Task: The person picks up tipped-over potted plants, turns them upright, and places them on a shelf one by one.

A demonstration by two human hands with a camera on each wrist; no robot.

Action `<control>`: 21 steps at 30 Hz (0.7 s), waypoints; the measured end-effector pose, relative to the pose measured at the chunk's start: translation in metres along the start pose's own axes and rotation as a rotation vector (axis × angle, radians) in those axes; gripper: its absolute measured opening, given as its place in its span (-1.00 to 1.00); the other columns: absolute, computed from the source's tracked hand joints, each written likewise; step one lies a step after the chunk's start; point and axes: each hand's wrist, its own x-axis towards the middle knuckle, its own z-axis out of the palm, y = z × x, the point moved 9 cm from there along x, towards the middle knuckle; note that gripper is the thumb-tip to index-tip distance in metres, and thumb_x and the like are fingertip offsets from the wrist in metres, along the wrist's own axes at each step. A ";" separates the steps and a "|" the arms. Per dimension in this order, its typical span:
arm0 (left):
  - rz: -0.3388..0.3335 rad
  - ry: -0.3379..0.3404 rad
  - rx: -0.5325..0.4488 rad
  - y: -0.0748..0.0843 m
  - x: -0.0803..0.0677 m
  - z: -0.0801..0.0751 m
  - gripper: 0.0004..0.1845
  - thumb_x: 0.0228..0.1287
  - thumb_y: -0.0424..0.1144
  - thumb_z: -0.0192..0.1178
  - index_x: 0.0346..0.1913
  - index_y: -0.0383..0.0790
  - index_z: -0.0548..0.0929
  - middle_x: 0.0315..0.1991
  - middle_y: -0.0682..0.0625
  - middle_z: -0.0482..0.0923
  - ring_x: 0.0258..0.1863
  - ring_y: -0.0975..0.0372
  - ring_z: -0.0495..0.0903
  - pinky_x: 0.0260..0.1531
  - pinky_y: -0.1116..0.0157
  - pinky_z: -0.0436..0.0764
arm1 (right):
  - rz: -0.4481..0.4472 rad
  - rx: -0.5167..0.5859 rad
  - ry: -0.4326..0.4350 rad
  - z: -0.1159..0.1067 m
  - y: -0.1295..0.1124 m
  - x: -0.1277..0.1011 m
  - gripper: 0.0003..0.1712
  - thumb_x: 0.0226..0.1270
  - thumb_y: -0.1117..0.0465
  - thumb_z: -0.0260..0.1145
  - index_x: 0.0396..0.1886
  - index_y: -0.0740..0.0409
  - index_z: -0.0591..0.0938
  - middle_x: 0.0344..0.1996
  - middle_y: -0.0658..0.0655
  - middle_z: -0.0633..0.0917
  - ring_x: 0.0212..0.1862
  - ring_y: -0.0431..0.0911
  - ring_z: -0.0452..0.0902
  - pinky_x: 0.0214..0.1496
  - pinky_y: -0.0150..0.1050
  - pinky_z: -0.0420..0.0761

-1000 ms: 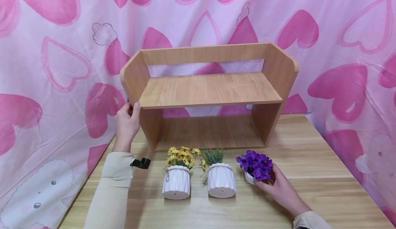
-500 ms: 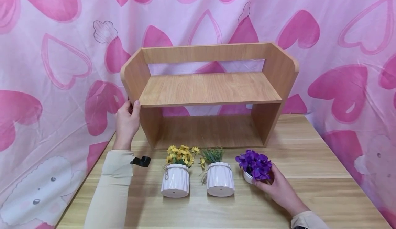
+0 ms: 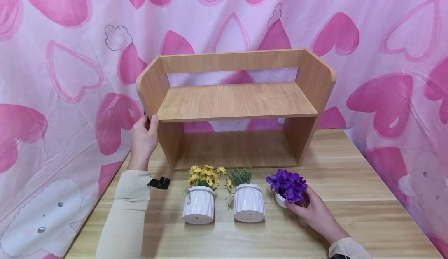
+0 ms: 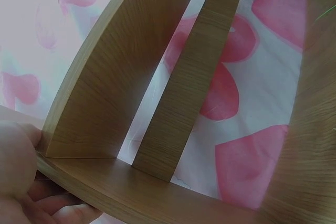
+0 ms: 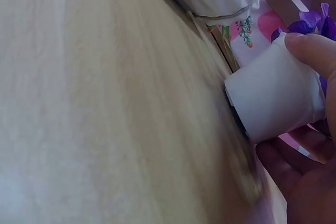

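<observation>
My left hand point(image 3: 144, 141) grips the left side panel of a two-tier wooden shelf point(image 3: 238, 101). Its thumb lies at the front edge near the upper board, and other fingers reach behind the panel. In the left wrist view, the fingers point(image 4: 55, 203) curl round the panel's outer side. Over on the right, my right hand point(image 3: 317, 214) holds a small white pot point(image 5: 273, 93) of purple flowers point(image 3: 287, 185), with thumb and fingers on opposite sides. Two fluted white pots stand before the shelf: one with yellow flowers point(image 3: 206, 176), one with green sprigs point(image 3: 242, 175).
The shelf stands at the back of a light wooden table point(image 3: 364, 228). Close behind hangs a pink curtain with hearts point(image 3: 336, 33), which also runs along both sides. A black strap point(image 3: 159, 183) sticks out from the left cuff.
</observation>
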 end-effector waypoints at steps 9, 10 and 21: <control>-0.014 -0.006 -0.014 -0.001 0.000 0.000 -0.39 0.68 0.07 0.05 0.49 -0.31 0.57 0.35 -0.34 0.65 0.30 -0.13 0.69 0.39 -0.11 0.63 | 0.014 0.054 0.020 -0.014 -0.015 0.005 -0.06 0.34 0.18 0.60 0.58 0.37 0.35 0.34 0.49 0.64 0.25 -0.15 0.69 0.22 -0.59 0.58; -0.017 -0.006 -0.019 -0.001 0.000 0.000 -0.39 0.68 0.07 0.05 0.49 -0.30 0.57 0.35 -0.34 0.65 0.30 -0.13 0.69 0.39 -0.10 0.63 | 0.010 0.063 0.023 -0.017 -0.018 0.007 -0.07 0.37 0.17 0.58 0.58 0.37 0.34 0.35 0.49 0.63 0.23 -0.29 0.66 0.22 -0.62 0.56; -0.024 -0.005 -0.022 -0.004 0.001 0.000 -0.39 0.68 0.08 0.05 0.49 -0.29 0.57 0.34 -0.33 0.67 0.28 -0.09 0.69 0.38 -0.09 0.65 | -0.142 0.062 0.137 -0.062 -0.069 0.034 -0.19 0.44 0.27 0.51 0.58 0.34 0.38 0.31 0.40 0.66 0.09 -0.64 0.52 0.16 -0.70 0.54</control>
